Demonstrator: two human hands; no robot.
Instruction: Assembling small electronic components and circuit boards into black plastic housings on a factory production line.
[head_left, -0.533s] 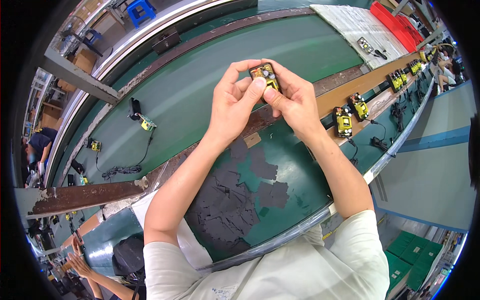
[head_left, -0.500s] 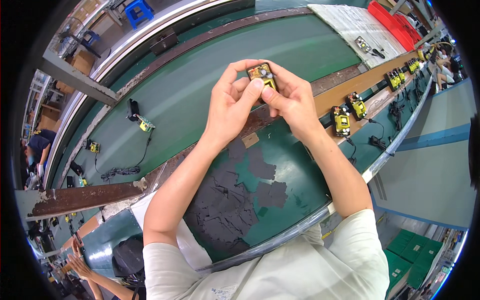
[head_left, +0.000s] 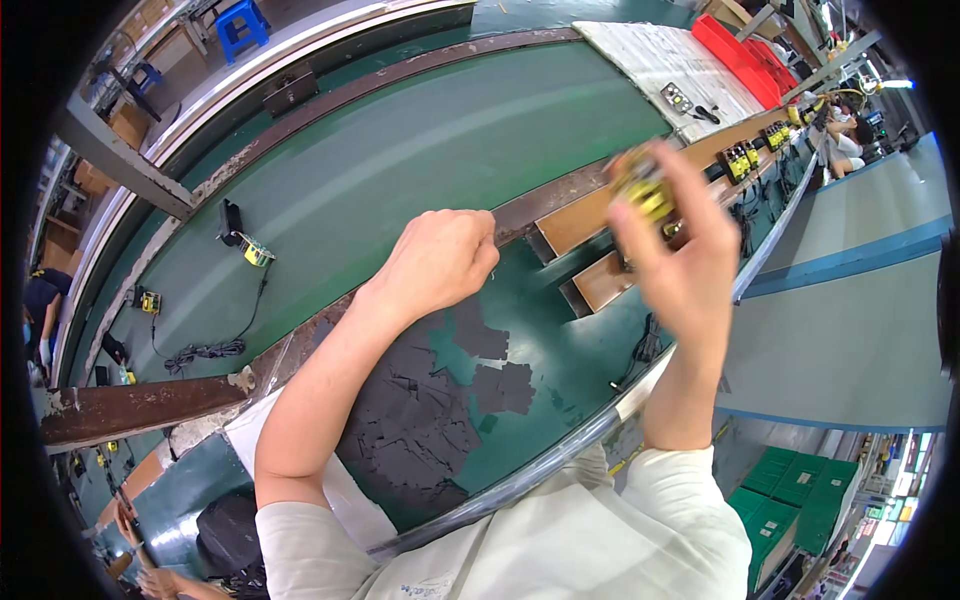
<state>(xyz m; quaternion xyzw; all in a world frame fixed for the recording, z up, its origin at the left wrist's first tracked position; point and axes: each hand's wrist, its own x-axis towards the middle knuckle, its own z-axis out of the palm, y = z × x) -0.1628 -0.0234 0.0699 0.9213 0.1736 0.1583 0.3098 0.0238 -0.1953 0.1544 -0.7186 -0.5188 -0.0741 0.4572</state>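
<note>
My right hand (head_left: pixel 685 245) is raised over the wooden strips, smeared by motion. Between its thumb and fingers is a blurred circuit board (head_left: pixel 645 190) with yellow parts. My left hand (head_left: pixel 440 255) is closed like a fist at the conveyor's near rail; its fingertips are tucked away, so anything inside is hidden. Below and between my forearms lies a loose pile of dark grey cut sheets (head_left: pixel 405 425) on the green bench (head_left: pixel 540 400). A few more dark sheets (head_left: pixel 503 388) lie apart to the right of the pile.
A green conveyor belt (head_left: pixel 400 160) runs beyond my hands, carrying a corded circuit board (head_left: pixel 257 252). Wooden strips (head_left: pixel 605 282) line the right side, with several yellow-and-black boards (head_left: pixel 740 160) farther along. A red tray (head_left: pixel 735 60) stands far right. Another person's hands (head_left: pixel 150 580) show at lower left.
My hands have parted. The board that both were holding is no longer between them; my right hand has swung right and down to the strips, while my left has closed and lowered.
</note>
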